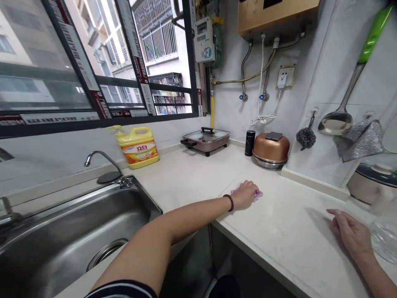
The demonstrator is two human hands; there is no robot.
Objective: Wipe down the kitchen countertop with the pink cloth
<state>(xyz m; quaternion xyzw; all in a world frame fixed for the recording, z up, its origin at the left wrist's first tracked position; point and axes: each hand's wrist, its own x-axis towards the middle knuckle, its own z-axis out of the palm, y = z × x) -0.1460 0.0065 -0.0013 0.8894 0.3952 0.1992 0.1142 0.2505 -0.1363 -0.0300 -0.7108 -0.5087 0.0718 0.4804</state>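
Note:
A crumpled purple cloth point(258, 195) lies under my left hand point(245, 194), whose curled fingers press it onto the pale countertop point(266, 236). Only the edges of the cloth show around the fingers, and a dark beaded bracelet point(230, 203) circles that wrist. Over the right part of the counter is my right hand point(353, 234), with the index finger stretched out and the other fingers loosely bent. It holds nothing. Close beside it, at the right edge, stands a clear plastic container point(384, 238), partly cut off by the frame.
A steel sink point(149, 203) with a faucet point(107, 159) is at left. Along the back stand a yellow detergent jug point(139, 149), a lidded electric pan point(206, 140), a black bottle point(249, 142) and a copper-coloured bowl point(270, 148). A ladle point(336, 122) and scrubber point(306, 137) hang at right.

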